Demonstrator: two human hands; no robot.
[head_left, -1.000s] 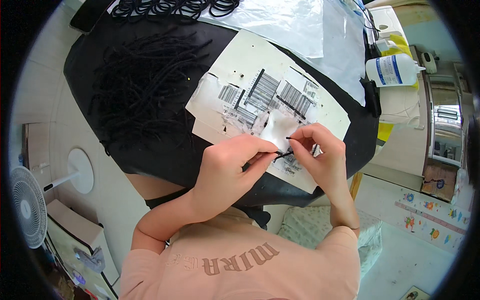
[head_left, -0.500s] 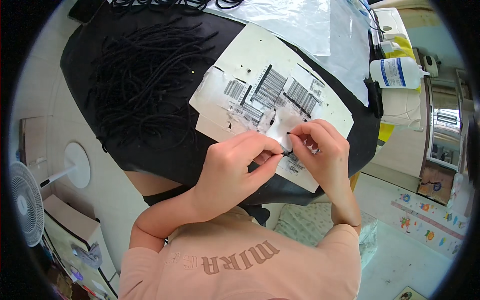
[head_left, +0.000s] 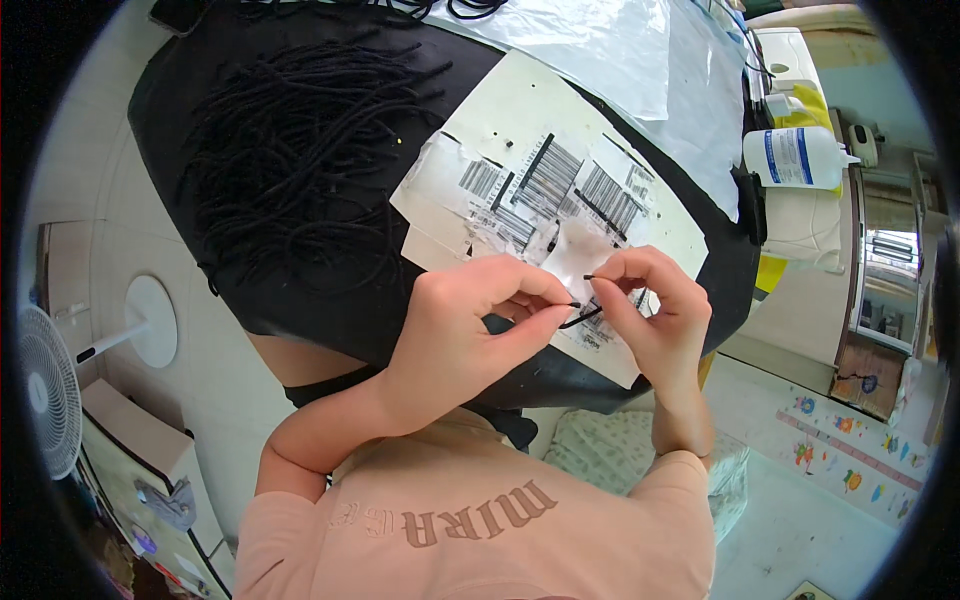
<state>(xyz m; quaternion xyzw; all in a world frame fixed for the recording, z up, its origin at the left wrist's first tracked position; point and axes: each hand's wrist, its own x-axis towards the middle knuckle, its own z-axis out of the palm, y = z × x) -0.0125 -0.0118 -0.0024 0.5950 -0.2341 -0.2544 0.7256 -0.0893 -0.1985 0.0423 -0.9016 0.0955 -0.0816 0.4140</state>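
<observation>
My left hand (head_left: pixel 455 320) pinches one end of a short black cord (head_left: pixel 583 320) between thumb and forefinger. In my right hand (head_left: pixel 660 305), thumb and forefinger pinch the cord's other end. The two ends are close together but apart, and the cord bends in a loop below them. Both hands are over a cream cardboard sheet (head_left: pixel 480 115) printed with barcodes. A glossy white patch (head_left: pixel 580 252) lies on the sheet just beyond my fingertips. To the left is a large heap of black cords (head_left: pixel 290 170).
A black-covered table (head_left: pixel 300 325) carries it all. Clear plastic bags (head_left: pixel 600 50) lie at the far side, near coiled black cord (head_left: pixel 475 8). At the right is a white bottle with a blue label (head_left: pixel 797 157). A white fan (head_left: pixel 45 395) stands on the floor at left.
The two cord ends have come into clearer view at my fingertips, and the loop between them shows more. My right hand has shifted slightly right; the whole view has moved a little.
</observation>
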